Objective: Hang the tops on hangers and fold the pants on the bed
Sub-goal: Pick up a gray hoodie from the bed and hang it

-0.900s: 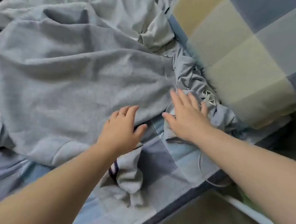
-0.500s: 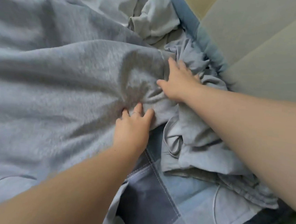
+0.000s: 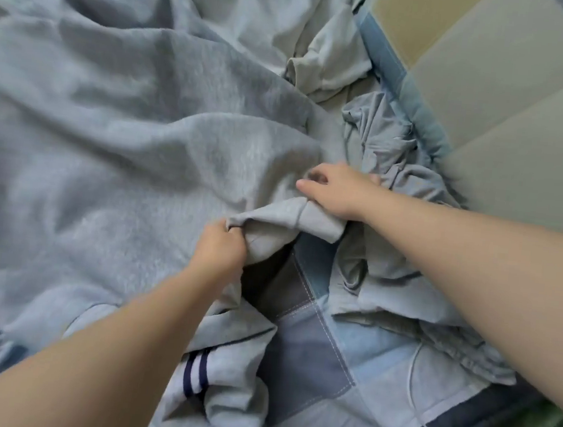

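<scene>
Head view: left hand [image 3: 222,247], right hand [image 3: 339,191], fingers tight around rolled hem of fleecy grey garment [image 3: 126,136].

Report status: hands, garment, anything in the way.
Hands: left hand and right hand both grip grey top at its hem. Top spread on bed, not hung. Crumpled blue garment bunched beside right hand.

The left forearm [image 3: 105,351] is bare from the lower left corner of the frame up to the left hand [image 3: 222,247] near the centre. The right forearm [image 3: 475,252], likewise bare along all its visible length, reaches from the right edge to the right hand [image 3: 337,193], just above centre.
</scene>
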Motion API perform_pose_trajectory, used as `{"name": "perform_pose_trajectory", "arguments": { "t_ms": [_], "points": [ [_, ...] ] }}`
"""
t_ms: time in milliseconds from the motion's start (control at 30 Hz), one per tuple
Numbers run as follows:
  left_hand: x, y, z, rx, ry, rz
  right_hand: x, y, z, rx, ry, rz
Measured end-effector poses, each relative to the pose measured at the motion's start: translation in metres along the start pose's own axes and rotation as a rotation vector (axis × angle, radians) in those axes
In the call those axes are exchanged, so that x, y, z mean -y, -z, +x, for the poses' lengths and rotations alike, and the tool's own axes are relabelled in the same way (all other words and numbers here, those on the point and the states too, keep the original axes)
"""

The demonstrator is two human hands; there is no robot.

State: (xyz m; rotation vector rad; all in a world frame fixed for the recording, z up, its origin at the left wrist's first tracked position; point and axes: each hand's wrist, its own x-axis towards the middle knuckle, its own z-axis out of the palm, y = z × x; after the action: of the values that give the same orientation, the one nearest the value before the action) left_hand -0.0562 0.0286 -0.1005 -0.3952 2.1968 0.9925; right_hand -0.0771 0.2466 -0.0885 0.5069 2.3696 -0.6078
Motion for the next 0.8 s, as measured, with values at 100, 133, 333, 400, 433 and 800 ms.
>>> {"name": "perform_pose_trajectory", "arguments": {
  "t_ms": [100, 133, 333, 400, 433, 800],
  "points": [
    [0.025, 0.032, -0.042, -0.015, 0.105, -0.099, 0.022, -0.009, -0.050, 0.182, 0.139, 0.208],
    [0.030, 0.043, -0.056, -0.043, 0.121, -0.131, 0.030, -0.014, -0.070, 0.224, 0.165, 0.248],
    [0.051, 0.125, -0.154, -0.154, 0.278, -0.356, 0.084, -0.037, -0.200, 0.334, 0.248, 0.393],
    [0.057, 0.159, -0.190, -0.155, 0.300, -0.341, 0.103, -0.034, -0.244, 0.339, 0.295, 0.389],
    [0.061, 0.178, -0.208, -0.171, 0.308, -0.330, 0.114, -0.029, -0.265, 0.338, 0.311, 0.370],
    [0.095, 0.373, -0.392, -0.181, 0.043, -0.230, 0.280, -0.013, -0.453, 0.078, 0.327, 0.379]
  ]
}}
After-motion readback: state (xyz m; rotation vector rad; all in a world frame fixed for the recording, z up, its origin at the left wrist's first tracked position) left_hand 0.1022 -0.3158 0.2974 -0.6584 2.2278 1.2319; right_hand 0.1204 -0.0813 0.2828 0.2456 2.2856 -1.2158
